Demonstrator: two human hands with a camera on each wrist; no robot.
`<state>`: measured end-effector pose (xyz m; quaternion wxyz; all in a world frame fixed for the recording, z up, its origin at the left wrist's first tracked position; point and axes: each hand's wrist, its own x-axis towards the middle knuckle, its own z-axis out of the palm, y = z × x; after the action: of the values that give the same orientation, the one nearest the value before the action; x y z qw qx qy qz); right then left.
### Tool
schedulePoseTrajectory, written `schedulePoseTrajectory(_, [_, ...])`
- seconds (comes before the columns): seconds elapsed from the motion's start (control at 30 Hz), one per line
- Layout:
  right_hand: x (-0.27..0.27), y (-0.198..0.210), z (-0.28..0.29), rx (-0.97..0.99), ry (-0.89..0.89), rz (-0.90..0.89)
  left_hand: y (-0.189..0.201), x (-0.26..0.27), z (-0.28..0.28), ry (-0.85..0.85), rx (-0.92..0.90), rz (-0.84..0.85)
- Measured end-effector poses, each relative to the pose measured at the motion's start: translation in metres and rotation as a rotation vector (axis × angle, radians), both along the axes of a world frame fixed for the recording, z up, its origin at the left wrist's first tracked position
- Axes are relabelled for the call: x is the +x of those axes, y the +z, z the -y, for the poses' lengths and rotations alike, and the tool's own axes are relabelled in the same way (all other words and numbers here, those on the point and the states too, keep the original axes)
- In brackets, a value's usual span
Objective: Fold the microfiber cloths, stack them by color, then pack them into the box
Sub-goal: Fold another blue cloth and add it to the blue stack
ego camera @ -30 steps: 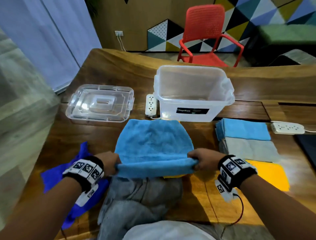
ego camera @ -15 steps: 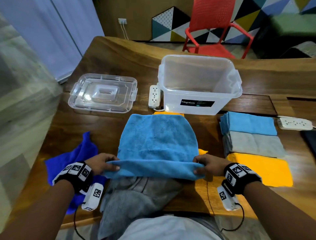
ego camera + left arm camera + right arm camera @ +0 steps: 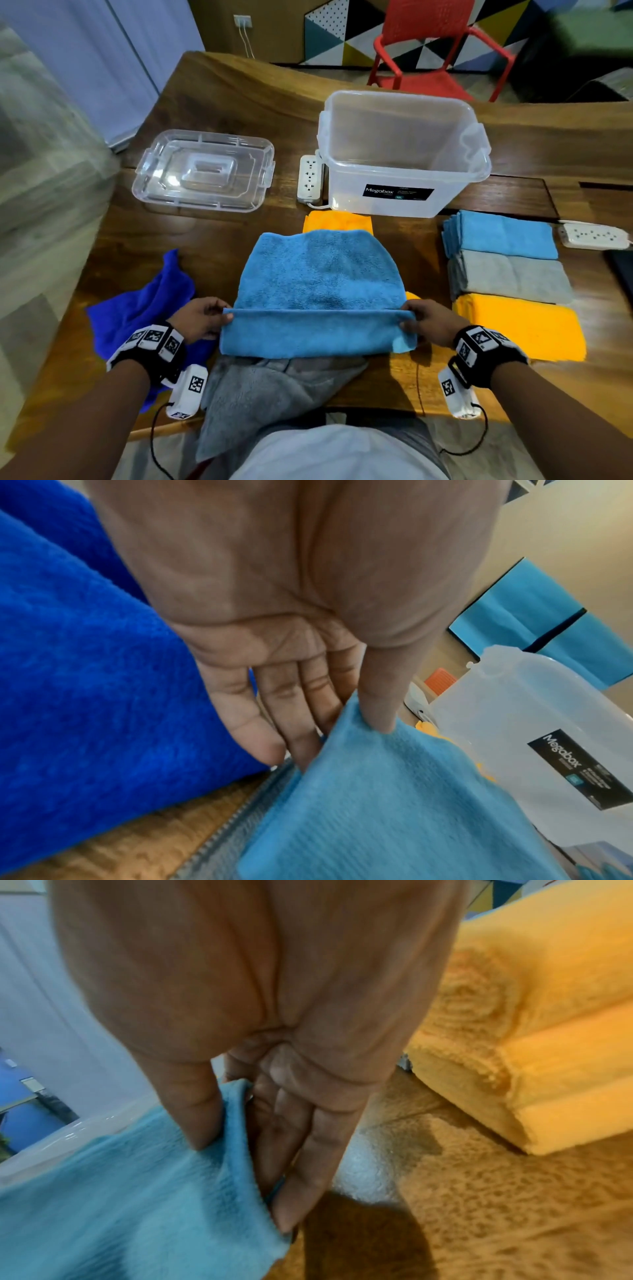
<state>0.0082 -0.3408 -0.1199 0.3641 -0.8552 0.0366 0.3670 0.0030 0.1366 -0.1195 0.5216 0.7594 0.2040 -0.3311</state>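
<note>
Folding step: light blue cloth is being pinched at near corners by left hand and right hand | next: edge should be carried away from both grips, judged.

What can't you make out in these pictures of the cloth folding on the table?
- Orange cloth, head view: mostly hidden under the light blue cloth, so its fold is unknown.
- Box label, head view: the small print is too small to read.
- Stack counts, head view: layers in the folded gray stack are not countable.
- Right hand, right wrist view: fingertips buried in blurred cloth.
</note>
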Motion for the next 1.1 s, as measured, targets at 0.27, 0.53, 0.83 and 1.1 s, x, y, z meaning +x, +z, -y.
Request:
schedulePoseTrajectory(0.27, [-0.011,-0.012,-0.004,-0.204,-0.060,0.071,-0.009,-0.005,0.012,0.020,0.071,0.079])
schedulePoseTrajectory(0.53, [0.013,0.015,-0.007,-0.270,-0.206,0.264,-0.021,0.022,0.005,0.125,0.240,0.208])
schedulePoseTrajectory(0.83, [0.070,0.022,-0.039,-0.250,-0.120,0.365,-0.015,0.088,0.028,-0.096,0.408,0.308])
schedulePoseTrajectory(1.1, [0.102,0.018,-0.058,-0.311,0.004,0.348,-0.009,0.129,0.047,-0.402,0.622,0.327])
